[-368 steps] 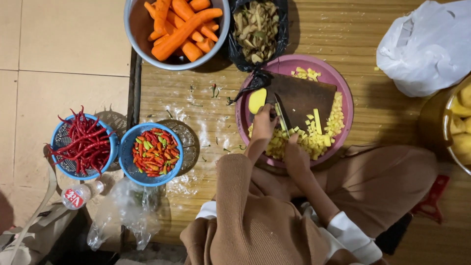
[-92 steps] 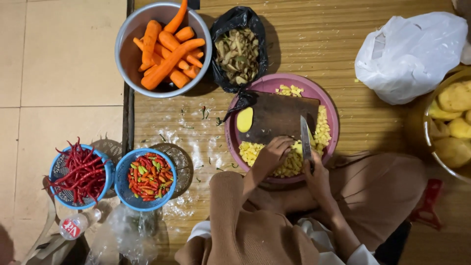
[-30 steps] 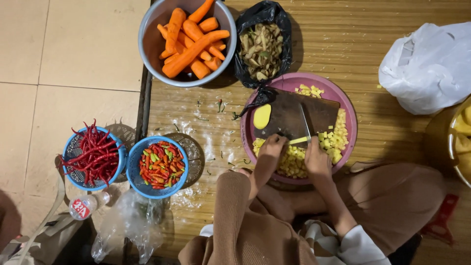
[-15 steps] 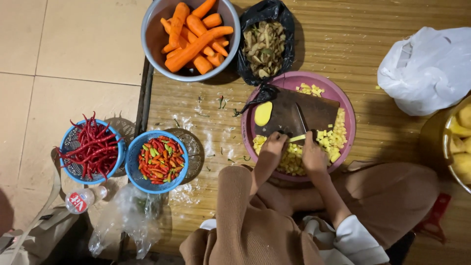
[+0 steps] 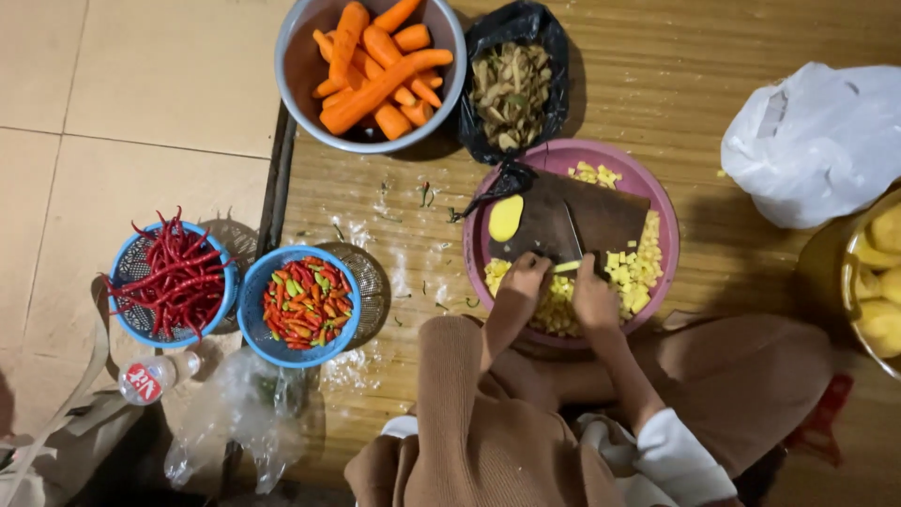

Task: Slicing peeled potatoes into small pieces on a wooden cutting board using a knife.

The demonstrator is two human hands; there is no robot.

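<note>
Head view: the right hand [image 5: 595, 299] grips a knife [image 5: 572, 237] over the dark wooden cutting board [image 5: 601, 218] in a round pink plastic basin [image 5: 659, 197]; the left hand [image 5: 522, 282] pinches a yellow potato strip [image 5: 565, 268] there.

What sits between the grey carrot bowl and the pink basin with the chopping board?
In the head view, a black plastic bag of peelings lies between the carrot bowl and the pink basin.

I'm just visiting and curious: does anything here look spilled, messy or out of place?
Small things only. Bits of scrap and pale smears lie scattered on the woven mat between the blue bowl of cut chillies and the pink basin. The dark cutting board sits inside that basin, amid yellow cubes. Nothing looks tipped or broken.
</note>
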